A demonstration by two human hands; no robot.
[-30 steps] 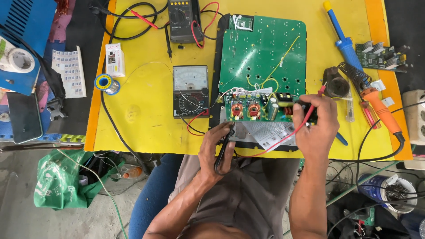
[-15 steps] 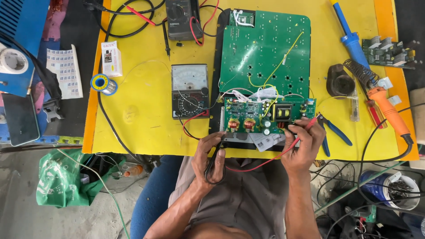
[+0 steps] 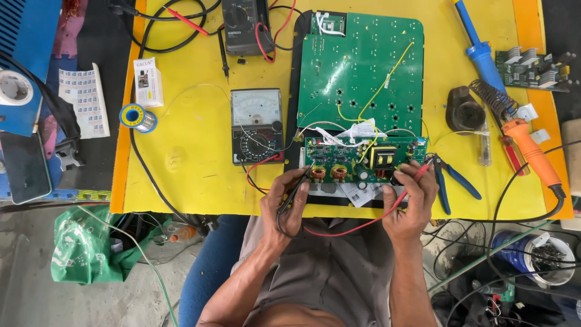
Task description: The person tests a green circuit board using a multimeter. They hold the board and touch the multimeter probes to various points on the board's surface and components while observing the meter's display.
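Observation:
A small green circuit board [image 3: 363, 158] with copper coils and a yellow transformer stands at the near edge of the yellow table [image 3: 187, 163]. My left hand [image 3: 285, 206] grips a black test probe [image 3: 296, 192] whose tip touches the board's left end. My right hand [image 3: 408, 203] grips a red test probe [image 3: 417, 174] at the board's right end. Red and black leads run from the probes to the analog multimeter [image 3: 256, 125] on the left. A large green circuit board [image 3: 357, 72] lies flat behind the small one.
Blue-handled pliers [image 3: 451, 181] lie right of my right hand. An orange soldering iron [image 3: 529, 151], its stand [image 3: 466, 112] and a blue desoldering pump [image 3: 478, 51] sit at right. A digital multimeter [image 3: 245, 24], solder spool [image 3: 138, 116] and small box [image 3: 147, 82] are at left.
My right hand came down from the board's upper right to its near right end with the red probe. My left hand rose with the black probe to the board's left end.

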